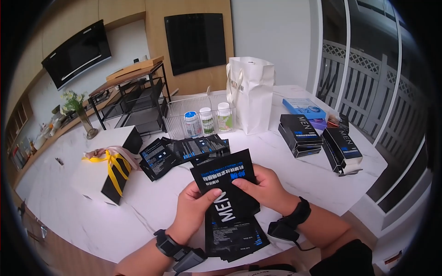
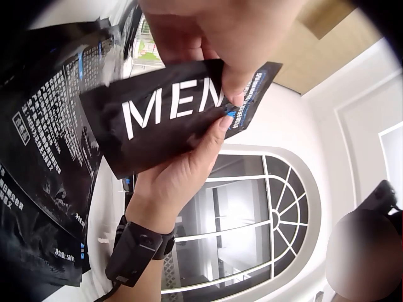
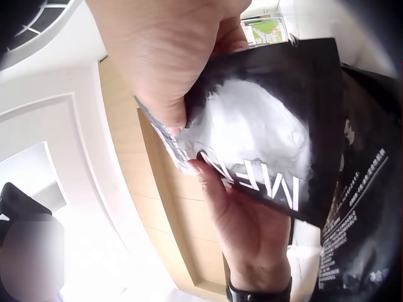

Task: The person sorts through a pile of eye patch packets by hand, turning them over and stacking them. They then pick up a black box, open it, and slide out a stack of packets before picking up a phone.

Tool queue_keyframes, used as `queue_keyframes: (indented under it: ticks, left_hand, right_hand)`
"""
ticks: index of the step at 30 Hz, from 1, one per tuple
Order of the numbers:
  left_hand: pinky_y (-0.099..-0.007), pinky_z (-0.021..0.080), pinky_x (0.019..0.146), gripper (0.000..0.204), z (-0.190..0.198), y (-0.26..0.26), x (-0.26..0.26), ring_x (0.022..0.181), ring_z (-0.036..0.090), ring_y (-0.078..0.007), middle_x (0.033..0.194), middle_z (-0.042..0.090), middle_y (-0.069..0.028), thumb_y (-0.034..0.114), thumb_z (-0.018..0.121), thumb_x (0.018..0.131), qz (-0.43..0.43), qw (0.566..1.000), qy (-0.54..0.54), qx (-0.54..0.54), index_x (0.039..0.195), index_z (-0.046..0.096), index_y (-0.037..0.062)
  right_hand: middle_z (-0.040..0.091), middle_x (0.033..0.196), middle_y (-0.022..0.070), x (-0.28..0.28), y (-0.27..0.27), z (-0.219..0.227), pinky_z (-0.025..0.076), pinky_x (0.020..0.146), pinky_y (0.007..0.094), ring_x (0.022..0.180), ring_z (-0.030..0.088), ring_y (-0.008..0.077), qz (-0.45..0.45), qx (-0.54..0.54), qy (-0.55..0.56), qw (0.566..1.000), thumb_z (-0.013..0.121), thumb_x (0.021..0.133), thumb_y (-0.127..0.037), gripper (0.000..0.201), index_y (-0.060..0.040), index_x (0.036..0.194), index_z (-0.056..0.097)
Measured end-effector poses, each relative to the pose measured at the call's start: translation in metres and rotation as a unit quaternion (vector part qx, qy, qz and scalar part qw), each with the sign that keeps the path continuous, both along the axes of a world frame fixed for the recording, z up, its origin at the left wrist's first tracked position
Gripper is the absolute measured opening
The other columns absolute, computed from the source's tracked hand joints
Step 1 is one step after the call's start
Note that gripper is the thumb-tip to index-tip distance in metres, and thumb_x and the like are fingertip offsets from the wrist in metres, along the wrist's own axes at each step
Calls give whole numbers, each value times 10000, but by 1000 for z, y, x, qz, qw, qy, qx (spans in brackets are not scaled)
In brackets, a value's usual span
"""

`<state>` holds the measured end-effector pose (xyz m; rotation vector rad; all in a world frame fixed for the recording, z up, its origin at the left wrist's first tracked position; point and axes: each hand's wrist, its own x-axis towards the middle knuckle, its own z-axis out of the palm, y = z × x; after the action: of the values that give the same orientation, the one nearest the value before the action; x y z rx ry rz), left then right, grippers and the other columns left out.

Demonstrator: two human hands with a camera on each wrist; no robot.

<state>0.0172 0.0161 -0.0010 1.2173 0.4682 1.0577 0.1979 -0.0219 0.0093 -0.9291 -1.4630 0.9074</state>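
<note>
Both hands hold up a black packet (image 1: pixel 230 202) lettered MEN, thumbs on its front face and fingers behind. The left hand (image 1: pixel 195 207) grips its left edge; the right hand (image 1: pixel 271 189) grips its right side near the blue print. In the left wrist view the packet (image 2: pixel 157 119) lies between the left hand (image 2: pixel 220 31) above and the right hand (image 2: pixel 173 182) below. The right wrist view shows glare on the packet (image 3: pixel 258 126). Beneath it, a stack of black packets (image 1: pixel 235 237) lies on the table. More black packets (image 1: pixel 159 156) are spread behind.
A clear bin (image 1: pixel 175 120) with white bottles and a white paper bag (image 1: pixel 258 99) stand at the back. Black MEN boxes (image 1: pixel 299 133) and a blue box (image 1: pixel 304 108) are on the right. At left are a ribboned box (image 1: pixel 103 172), a vase (image 1: pixel 87 124) and a rack (image 1: pixel 152 87).
</note>
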Motion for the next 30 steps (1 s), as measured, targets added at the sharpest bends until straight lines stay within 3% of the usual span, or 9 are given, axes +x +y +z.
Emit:
queue_keyframes:
  ticks: [1, 3, 10, 15, 19, 24, 27, 30]
  left_hand:
    - [-226, 457, 752, 191, 0, 2, -1, 818, 569, -82, 927, 626, -39, 41, 609, 808, 4, 1000, 6, -6, 993, 575, 9]
    - [-225, 457, 752, 190, -1, 4, -1, 817, 569, -83, 926, 627, -40, 43, 608, 810, 9, 1000, 13, -9, 993, 575, 8]
    - [-223, 455, 755, 203, 1, -2, -2, 827, 565, -77, 930, 622, -34, 47, 606, 813, -12, 1000, 11, 14, 1010, 570, 12]
    - [-226, 453, 767, 209, -3, 3, -2, 850, 554, -74, 957, 608, -23, 58, 586, 828, 1, 999, -7, 33, 1030, 554, 15]
    - [-225, 456, 770, 262, 0, -1, 0, 872, 551, -71, 977, 595, -24, 61, 583, 832, -66, 998, -17, 9, 1081, 511, 26]
    - [-183, 453, 640, 136, -8, 3, -1, 735, 551, -35, 830, 613, -5, 99, 590, 836, -47, 998, -23, -19, 932, 563, 6]
    - [-174, 440, 607, 134, -4, 5, -5, 697, 534, -25, 783, 597, 12, 115, 607, 827, -47, 998, -29, -11, 896, 568, 7]
    - [-169, 419, 573, 130, -1, 1, -4, 656, 508, -14, 741, 577, 26, 123, 618, 820, -69, 996, -39, -38, 866, 572, 11]
  right_hand:
    - [621, 862, 33, 0, -2, 0, 455, 684, 220, 787, 557, 67, 0, -2, -2, 1000, 596, 837, -145, 220, -6, 1005, 569]
    - [619, 852, 41, 0, -6, 0, 453, 684, 225, 779, 556, 76, -7, 77, -128, 989, 606, 831, -151, 228, -4, 1002, 570]
    - [615, 895, 41, 4, 3, -1, 450, 725, 226, 807, 553, 76, -8, 30, -46, 998, 590, 843, -150, 243, -4, 1035, 562]
    - [603, 932, 22, -5, -2, -4, 438, 743, 219, 843, 528, 64, -8, 57, -15, 998, 578, 852, -135, 237, 2, 1043, 555]
    - [589, 948, 22, -5, 1, -3, 432, 739, 207, 849, 523, 67, -36, 36, 27, 998, 561, 863, -133, 220, 10, 1030, 550]
    - [588, 973, 39, -8, -5, -8, 428, 762, 217, 876, 530, 84, -49, 10, 2, 999, 548, 867, -120, 229, 26, 1043, 538]
    - [585, 995, 55, -11, -10, -10, 416, 795, 244, 899, 524, 101, -55, 129, -68, 988, 523, 878, -126, 229, 24, 1050, 539]
    - [583, 1001, 55, -8, -3, -7, 413, 795, 237, 894, 525, 106, -95, 78, -31, 992, 525, 882, -152, 245, 22, 1054, 537]
